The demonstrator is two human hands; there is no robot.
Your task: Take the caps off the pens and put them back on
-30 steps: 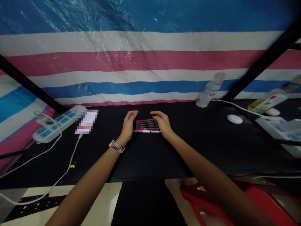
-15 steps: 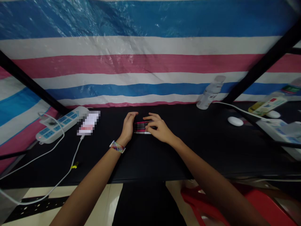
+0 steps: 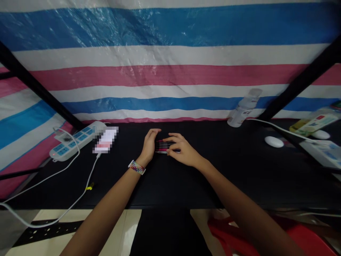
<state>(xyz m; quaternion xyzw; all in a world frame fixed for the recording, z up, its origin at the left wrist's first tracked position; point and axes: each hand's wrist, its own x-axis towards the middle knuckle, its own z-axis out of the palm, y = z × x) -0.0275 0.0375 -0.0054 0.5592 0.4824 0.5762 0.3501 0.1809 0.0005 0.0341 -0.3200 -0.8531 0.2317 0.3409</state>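
Several pens (image 3: 163, 145), dark, pink and one whitish, lie side by side on the black tabletop (image 3: 170, 181), pointing left and right. At their left ends my left hand (image 3: 149, 145) stands on edge, palm towards them, fingers stretched; a colourful woven band (image 3: 136, 167) circles that wrist. Over their right part my right hand (image 3: 183, 149) reaches with fingers apart, its thumb at the nearest, whitish pen. The right ends of the pens are mostly hidden under this hand.
To the left are a power strip (image 3: 80, 138) and a blurred-out phone (image 3: 106, 139) on a white cable (image 3: 92, 170). At the right stand a clear bottle (image 3: 243, 108), a white mouse-like oval (image 3: 274, 142) and a tilted bottle (image 3: 317, 122). Striped sheeting hangs behind.
The whole view has shifted slightly, moving everything a little right in the picture. My right thumb has come nearer to me, onto the whitish pen. My left hand keeps its pose.
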